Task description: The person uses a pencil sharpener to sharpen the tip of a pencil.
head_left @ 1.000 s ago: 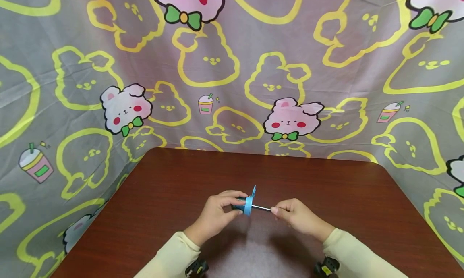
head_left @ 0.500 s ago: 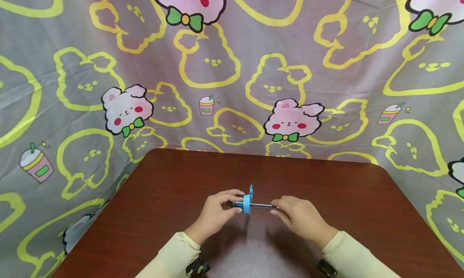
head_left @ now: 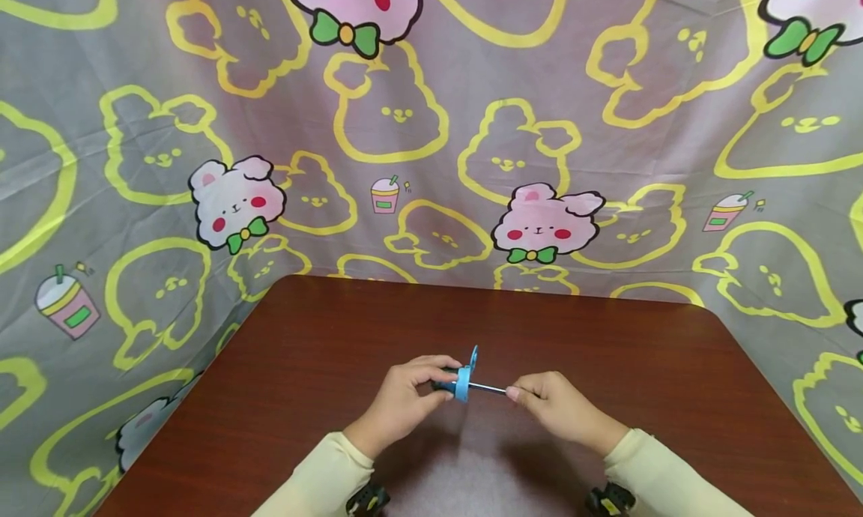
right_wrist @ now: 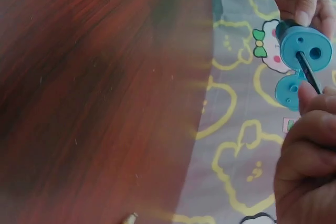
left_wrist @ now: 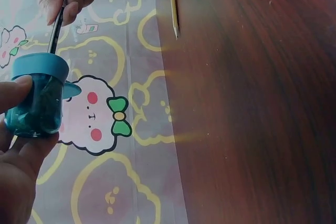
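A pencil sharpener with a light-blue top (head_left: 462,384) and a translucent teal container (left_wrist: 39,108) is held above the table by my left hand (head_left: 402,398), thumb and fingers around its body. Its round flip lid (right_wrist: 287,93) hangs open on a hinge. The top has several holes of different sizes. My right hand (head_left: 562,406) pinches a dark pencil (head_left: 487,388) between thumb and fingers, its end inside one hole. The pencil's tip is hidden within the sharpener, its other end behind my right hand.
A yellow pencil (left_wrist: 174,6) with an eraser end lies near the edge of the brown table (head_left: 350,330). Its tip (right_wrist: 129,218) shows at the bottom of the right wrist view. A patterned grey cloth (head_left: 431,127) stands behind the table.
My right hand rolled over with its back upward, then turned back to its first pose, still pinching the pencil. The sharpener tilted slightly and returned; my left hand kept its hold.
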{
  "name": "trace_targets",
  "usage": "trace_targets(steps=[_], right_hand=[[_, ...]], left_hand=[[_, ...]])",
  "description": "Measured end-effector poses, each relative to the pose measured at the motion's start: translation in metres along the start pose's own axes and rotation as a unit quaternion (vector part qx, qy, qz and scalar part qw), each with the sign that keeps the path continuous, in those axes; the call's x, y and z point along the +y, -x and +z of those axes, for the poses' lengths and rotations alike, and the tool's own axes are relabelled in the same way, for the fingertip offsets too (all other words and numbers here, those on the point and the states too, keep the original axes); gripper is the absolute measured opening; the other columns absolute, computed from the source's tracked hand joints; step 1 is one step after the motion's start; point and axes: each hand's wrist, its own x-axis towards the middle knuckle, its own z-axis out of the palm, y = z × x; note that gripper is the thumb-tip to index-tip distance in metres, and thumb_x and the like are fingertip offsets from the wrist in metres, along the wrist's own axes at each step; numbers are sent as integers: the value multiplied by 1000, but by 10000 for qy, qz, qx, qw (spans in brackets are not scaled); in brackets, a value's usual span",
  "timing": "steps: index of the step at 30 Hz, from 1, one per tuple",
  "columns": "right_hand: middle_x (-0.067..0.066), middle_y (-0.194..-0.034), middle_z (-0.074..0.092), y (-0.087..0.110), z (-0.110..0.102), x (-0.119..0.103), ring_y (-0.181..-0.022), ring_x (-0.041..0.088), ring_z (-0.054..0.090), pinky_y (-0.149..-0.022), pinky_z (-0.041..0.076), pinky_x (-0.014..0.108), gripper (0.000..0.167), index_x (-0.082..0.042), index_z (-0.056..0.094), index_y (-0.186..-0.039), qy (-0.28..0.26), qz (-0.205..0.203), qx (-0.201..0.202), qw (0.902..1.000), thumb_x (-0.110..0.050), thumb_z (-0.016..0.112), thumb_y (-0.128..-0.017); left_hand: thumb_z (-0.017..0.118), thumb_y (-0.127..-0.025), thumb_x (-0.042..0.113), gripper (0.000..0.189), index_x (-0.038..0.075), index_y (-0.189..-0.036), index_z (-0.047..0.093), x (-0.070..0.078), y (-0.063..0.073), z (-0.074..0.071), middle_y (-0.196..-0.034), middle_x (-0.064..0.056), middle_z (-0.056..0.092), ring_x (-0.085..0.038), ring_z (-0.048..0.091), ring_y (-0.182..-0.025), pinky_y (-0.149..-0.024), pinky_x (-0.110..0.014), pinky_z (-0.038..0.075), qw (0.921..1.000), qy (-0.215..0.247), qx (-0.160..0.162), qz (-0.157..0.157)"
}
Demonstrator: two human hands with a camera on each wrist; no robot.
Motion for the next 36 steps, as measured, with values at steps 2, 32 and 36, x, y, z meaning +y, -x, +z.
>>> trace_targets(steps=[2, 32, 36], right_hand=[[-14, -63, 43, -1, -3, -1, -57, -3, 35, -51, 33, 19, 20, -14, 68, -78, 82, 278, -152, 9995, -16, 59, -96], [-11, -76, 59, 0, 0, 7, -65, 2, 51, -53, 45, 20, 13, -13, 72, -95, 2679, -2045, 1340, 9319, -24, 68, -91], [-9, -68, 55, -2, 4, 11, -56, 3, 48, -47, 42, 18, 38, -12, 71, -89, 2738, -2657, 1675, 9090, -33, 44, -103]], left_hand=[[74, -76, -10, 24, 0, -99, 74, 0, -1, 1, -114, -8, 68, -24, 63, -108, -83, -32, 55, 9998, -142, -12, 104], [78, -75, -3, 35, 4, -109, 72, -1, -1, -4, -112, -9, 66, -15, 64, -84, -59, -14, 49, 9774, -1664, -366, 1248], [78, -77, -2, 35, 4, -110, 72, 1, 0, -4, -113, -10, 64, -17, 64, -88, -61, -14, 50, 9738, -1789, -529, 1302]])
